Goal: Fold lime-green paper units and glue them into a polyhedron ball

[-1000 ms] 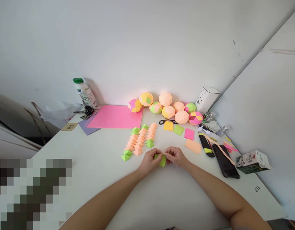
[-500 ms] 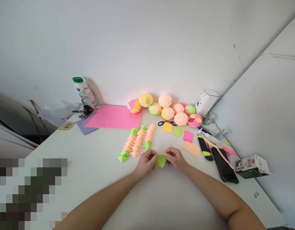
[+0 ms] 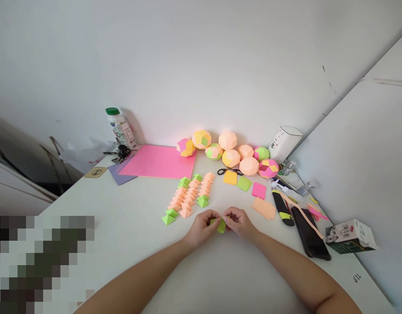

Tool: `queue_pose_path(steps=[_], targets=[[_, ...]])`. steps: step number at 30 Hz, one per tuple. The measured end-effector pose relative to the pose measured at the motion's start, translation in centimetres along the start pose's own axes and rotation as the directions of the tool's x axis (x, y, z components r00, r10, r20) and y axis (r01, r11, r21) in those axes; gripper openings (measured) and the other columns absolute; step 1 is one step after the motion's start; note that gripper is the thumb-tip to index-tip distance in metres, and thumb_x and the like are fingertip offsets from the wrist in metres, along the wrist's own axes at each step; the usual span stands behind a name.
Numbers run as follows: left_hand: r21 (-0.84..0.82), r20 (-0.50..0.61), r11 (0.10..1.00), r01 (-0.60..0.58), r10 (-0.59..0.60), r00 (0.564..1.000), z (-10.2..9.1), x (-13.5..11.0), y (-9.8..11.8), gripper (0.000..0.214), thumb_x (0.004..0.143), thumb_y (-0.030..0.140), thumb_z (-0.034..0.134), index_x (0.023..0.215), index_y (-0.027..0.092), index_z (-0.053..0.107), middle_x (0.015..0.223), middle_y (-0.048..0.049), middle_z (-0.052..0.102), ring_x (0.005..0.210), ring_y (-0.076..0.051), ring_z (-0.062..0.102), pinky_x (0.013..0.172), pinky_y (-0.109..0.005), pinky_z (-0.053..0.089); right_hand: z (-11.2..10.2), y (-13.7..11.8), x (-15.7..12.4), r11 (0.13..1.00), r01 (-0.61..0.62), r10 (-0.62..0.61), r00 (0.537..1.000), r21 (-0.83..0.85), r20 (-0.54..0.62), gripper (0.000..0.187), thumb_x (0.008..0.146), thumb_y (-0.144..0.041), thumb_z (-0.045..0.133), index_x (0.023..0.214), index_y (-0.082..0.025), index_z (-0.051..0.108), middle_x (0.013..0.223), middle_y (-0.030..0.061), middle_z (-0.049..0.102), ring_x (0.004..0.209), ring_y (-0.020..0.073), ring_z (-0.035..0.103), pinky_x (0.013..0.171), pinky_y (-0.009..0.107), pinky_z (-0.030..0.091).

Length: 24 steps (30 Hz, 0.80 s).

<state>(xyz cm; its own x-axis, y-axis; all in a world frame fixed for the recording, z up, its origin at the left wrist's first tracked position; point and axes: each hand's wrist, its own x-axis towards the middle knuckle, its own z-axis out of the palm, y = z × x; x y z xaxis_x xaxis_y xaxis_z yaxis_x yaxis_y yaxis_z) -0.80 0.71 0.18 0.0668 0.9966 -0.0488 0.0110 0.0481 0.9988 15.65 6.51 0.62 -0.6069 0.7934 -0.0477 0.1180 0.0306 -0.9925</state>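
A small piece of green paper point(image 3: 221, 226) is pinched between my two hands, low in the middle of the view. My left hand point(image 3: 204, 226) grips its left side, with the fingers closed. On the other side my right hand point(image 3: 239, 223) holds the right part between thumb and fingers. The paper looks folded, though the fingers cover much of it. Just beyond my left hand stand rows of folded peach paper pieces point(image 3: 189, 193), with folded green pieces point(image 3: 168, 219) at their ends. A stack of peach paper sheets point(image 3: 264, 208) lies beyond my right hand.
Several paper balls point(image 3: 249, 165) line the wall, behind black scissors point(image 3: 229, 172) and green point(image 3: 244, 183), pink point(image 3: 259, 190) and yellow point(image 3: 230, 177) sheets. A pink board point(image 3: 158, 161) and a bottle point(image 3: 121, 131) stand left. Rightward are a cutter point(image 3: 282, 208), a phone point(image 3: 310, 233) and a carton point(image 3: 351, 237).
My hands have come closer together, and less of the green paper shows between them. The whole scene has shifted slightly right and down in the view.
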Motion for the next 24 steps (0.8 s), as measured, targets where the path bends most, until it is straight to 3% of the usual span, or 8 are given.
queue_pose_path(steps=[8, 12, 19, 24], targets=[[0.107, -0.002, 0.994, -0.016, 0.017, 1.0, 0.07, -0.05, -0.13, 0.015, 0.079, 0.03, 0.053, 0.072, 0.018, 0.054, 0.066, 0.0012, 0.057, 0.059, -0.011, 0.049, 0.055, -0.022, 0.038, 0.33, -0.41, -0.3, 0.997, 0.043, -0.043, 0.999, -0.069, 0.001, 0.007, 0.073, -0.022, 0.059, 0.07, -0.017, 0.056, 0.059, -0.0031, 0.052, 0.05, 0.0089, 0.049, 0.049, 0.023, 0.04], [0.089, -0.033, 0.996, -0.002, 0.005, 0.999, 0.07, -0.14, 0.05, 0.012, 0.076, 0.028, 0.054, 0.07, 0.018, 0.052, 0.064, 0.0026, 0.054, 0.058, -0.011, 0.047, 0.054, -0.022, 0.037, 0.17, -0.31, -0.27, 1.0, 0.003, -0.003, 0.999, 0.0, -0.037, 0.007, 0.071, -0.021, 0.058, 0.067, -0.018, 0.054, 0.055, -0.004, 0.052, 0.047, 0.0094, 0.05, 0.046, 0.023, 0.041], [0.021, -0.07, 0.997, 0.069, -0.067, 0.995, -0.11, -0.1, 0.3, 0.021, 0.079, 0.038, 0.052, 0.072, 0.019, 0.05, 0.055, 0.0061, 0.046, 0.043, -0.008, 0.04, 0.042, -0.02, 0.032, -0.44, 0.36, 0.07, 0.985, -0.014, 0.031, 0.995, 0.172, -0.096, 0.014, 0.077, -0.029, 0.056, 0.071, -0.018, 0.049, 0.059, -0.0017, 0.06, 0.044, 0.0093, 0.052, 0.043, 0.022, 0.04], [-0.07, -0.015, 0.988, 0.138, -0.14, 0.99, -0.04, -0.15, 0.22, 0.03, 0.079, 0.049, 0.054, 0.075, 0.019, 0.049, 0.052, 0.007, 0.048, 0.036, -0.007, 0.041, 0.036, -0.02, 0.03, -0.31, 0.2, 0.01, 0.988, -0.014, 0.018, 1.0, 0.154, -0.023, 0.021, 0.079, -0.038, 0.061, 0.085, -0.019, 0.052, 0.062, -0.0037, 0.057, 0.049, 0.0095, 0.053, 0.048, 0.023, 0.043]])
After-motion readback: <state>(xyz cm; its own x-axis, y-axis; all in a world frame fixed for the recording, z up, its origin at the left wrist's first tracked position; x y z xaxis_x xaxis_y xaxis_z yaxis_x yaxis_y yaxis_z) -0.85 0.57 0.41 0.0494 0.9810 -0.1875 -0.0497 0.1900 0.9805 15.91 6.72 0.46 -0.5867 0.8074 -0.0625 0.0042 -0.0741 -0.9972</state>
